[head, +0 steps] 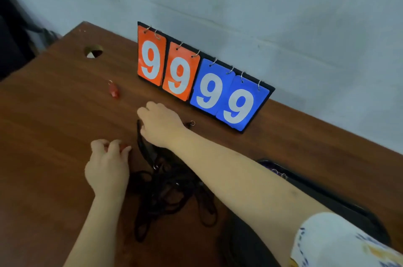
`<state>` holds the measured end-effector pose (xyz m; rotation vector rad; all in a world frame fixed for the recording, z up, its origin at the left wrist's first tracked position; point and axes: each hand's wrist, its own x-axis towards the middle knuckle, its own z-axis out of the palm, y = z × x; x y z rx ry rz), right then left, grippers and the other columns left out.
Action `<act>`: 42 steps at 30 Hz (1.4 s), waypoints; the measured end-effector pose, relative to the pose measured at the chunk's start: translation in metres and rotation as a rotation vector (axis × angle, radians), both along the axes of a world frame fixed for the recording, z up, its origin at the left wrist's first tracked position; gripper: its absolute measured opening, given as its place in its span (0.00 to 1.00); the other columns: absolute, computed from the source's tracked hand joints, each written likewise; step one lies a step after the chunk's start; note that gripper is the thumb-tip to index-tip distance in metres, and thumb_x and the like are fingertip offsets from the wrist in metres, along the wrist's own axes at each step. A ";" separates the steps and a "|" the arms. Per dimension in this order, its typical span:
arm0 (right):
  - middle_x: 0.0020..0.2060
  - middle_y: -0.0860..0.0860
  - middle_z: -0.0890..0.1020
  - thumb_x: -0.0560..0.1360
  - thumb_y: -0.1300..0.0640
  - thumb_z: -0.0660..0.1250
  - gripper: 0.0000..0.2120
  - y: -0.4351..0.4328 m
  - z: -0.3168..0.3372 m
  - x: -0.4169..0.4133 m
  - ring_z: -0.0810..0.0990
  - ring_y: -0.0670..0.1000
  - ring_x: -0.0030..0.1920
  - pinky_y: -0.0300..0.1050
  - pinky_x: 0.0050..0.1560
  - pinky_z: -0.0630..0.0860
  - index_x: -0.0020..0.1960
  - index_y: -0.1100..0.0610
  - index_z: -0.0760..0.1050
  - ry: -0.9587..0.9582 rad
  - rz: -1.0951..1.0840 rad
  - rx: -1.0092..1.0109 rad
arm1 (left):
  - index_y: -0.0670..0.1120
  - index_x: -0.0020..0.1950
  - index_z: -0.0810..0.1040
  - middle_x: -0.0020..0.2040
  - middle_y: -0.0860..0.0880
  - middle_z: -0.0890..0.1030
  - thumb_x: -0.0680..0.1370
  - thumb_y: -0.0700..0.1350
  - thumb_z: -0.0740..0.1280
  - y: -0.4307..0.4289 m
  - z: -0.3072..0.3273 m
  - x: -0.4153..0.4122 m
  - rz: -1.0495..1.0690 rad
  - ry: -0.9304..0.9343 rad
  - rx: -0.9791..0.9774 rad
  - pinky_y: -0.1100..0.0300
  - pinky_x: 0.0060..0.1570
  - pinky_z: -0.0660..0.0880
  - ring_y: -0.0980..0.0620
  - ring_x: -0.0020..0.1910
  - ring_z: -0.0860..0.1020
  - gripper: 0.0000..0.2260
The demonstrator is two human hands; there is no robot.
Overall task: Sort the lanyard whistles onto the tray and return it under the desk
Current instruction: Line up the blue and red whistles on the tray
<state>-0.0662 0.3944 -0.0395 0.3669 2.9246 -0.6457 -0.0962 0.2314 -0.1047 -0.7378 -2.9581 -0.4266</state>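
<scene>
Black lanyards [165, 188] lie between both hands: left [108, 166] pinches something red, right [160, 123] grips cord

two red whistles [113, 89], one scoreboard [202, 79], two hands [108, 168]

- Desk [54, 114]: brown wood grain, smooth, faint sheen.
- Score cards [202, 83]: glossy plastic on metal rings.
- Lanyards [165, 192]: matt black cord.
- Whistle [113, 89]: shiny red plastic.
- Wall [261, 5]: matt, scuffed paint.
</scene>
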 end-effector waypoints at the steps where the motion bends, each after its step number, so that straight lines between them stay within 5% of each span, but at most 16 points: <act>1: 0.61 0.56 0.72 0.80 0.52 0.60 0.15 0.001 -0.002 -0.011 0.72 0.56 0.59 0.47 0.49 0.71 0.64 0.58 0.71 0.003 0.011 0.029 | 0.38 0.50 0.83 0.49 0.37 0.75 0.74 0.46 0.73 0.002 -0.003 -0.004 0.013 0.033 -0.019 0.48 0.32 0.69 0.37 0.37 0.75 0.12; 3: 0.65 0.56 0.71 0.81 0.48 0.56 0.19 0.001 -0.007 -0.032 0.71 0.57 0.63 0.49 0.55 0.72 0.67 0.57 0.70 -0.001 0.029 0.067 | 0.40 0.49 0.83 0.47 0.39 0.76 0.73 0.49 0.74 0.007 -0.009 -0.011 0.049 0.059 -0.012 0.45 0.39 0.67 0.37 0.44 0.74 0.13; 13: 0.78 0.62 0.51 0.81 0.40 0.50 0.29 -0.014 -0.050 -0.092 0.50 0.65 0.77 0.64 0.75 0.51 0.79 0.47 0.49 -0.232 0.073 0.121 | 0.38 0.50 0.81 0.48 0.38 0.78 0.73 0.47 0.74 0.014 -0.026 -0.021 0.096 -0.036 0.235 0.44 0.43 0.70 0.36 0.47 0.76 0.13; 24: 0.78 0.54 0.58 0.80 0.39 0.54 0.33 -0.025 -0.057 -0.095 0.56 0.66 0.76 0.67 0.71 0.61 0.79 0.53 0.52 -0.159 0.027 0.133 | 0.37 0.52 0.79 0.49 0.37 0.78 0.71 0.43 0.74 0.017 -0.030 -0.025 0.108 -0.041 0.132 0.45 0.41 0.69 0.36 0.47 0.76 0.14; 28: 0.66 0.54 0.72 0.80 0.47 0.60 0.20 -0.020 -0.046 -0.077 0.75 0.55 0.60 0.49 0.53 0.78 0.69 0.54 0.68 0.084 0.019 0.040 | 0.38 0.52 0.79 0.49 0.39 0.78 0.72 0.45 0.73 0.017 -0.030 -0.025 0.100 -0.029 0.142 0.46 0.41 0.68 0.37 0.47 0.76 0.14; 31: 0.58 0.55 0.74 0.79 0.54 0.65 0.14 -0.013 -0.038 -0.056 0.76 0.51 0.49 0.42 0.41 0.77 0.63 0.56 0.70 0.174 0.026 0.016 | 0.40 0.53 0.79 0.50 0.40 0.78 0.74 0.49 0.71 0.017 -0.027 -0.023 0.106 -0.052 0.149 0.46 0.44 0.69 0.39 0.48 0.76 0.14; 35: 0.53 0.56 0.74 0.77 0.61 0.66 0.12 -0.007 -0.029 -0.022 0.75 0.50 0.44 0.42 0.38 0.76 0.60 0.58 0.70 0.214 -0.036 0.026 | 0.41 0.54 0.79 0.51 0.41 0.79 0.76 0.53 0.69 0.016 -0.020 -0.022 0.112 -0.117 0.161 0.45 0.48 0.70 0.39 0.50 0.76 0.15; 38: 0.50 0.52 0.75 0.79 0.59 0.66 0.06 -0.003 -0.014 0.010 0.75 0.47 0.43 0.40 0.41 0.74 0.54 0.55 0.70 0.196 -0.234 -0.163 | 0.42 0.58 0.77 0.54 0.45 0.77 0.79 0.54 0.64 0.022 0.001 -0.016 0.207 -0.292 0.331 0.48 0.54 0.71 0.43 0.52 0.76 0.17; 42: 0.43 0.48 0.78 0.77 0.54 0.69 0.06 -0.002 0.008 0.063 0.79 0.47 0.42 0.42 0.43 0.80 0.47 0.51 0.71 0.297 -0.628 -0.638 | 0.44 0.57 0.72 0.47 0.48 0.80 0.82 0.52 0.59 0.042 0.043 0.016 0.290 -0.550 0.617 0.50 0.48 0.77 0.51 0.40 0.78 0.13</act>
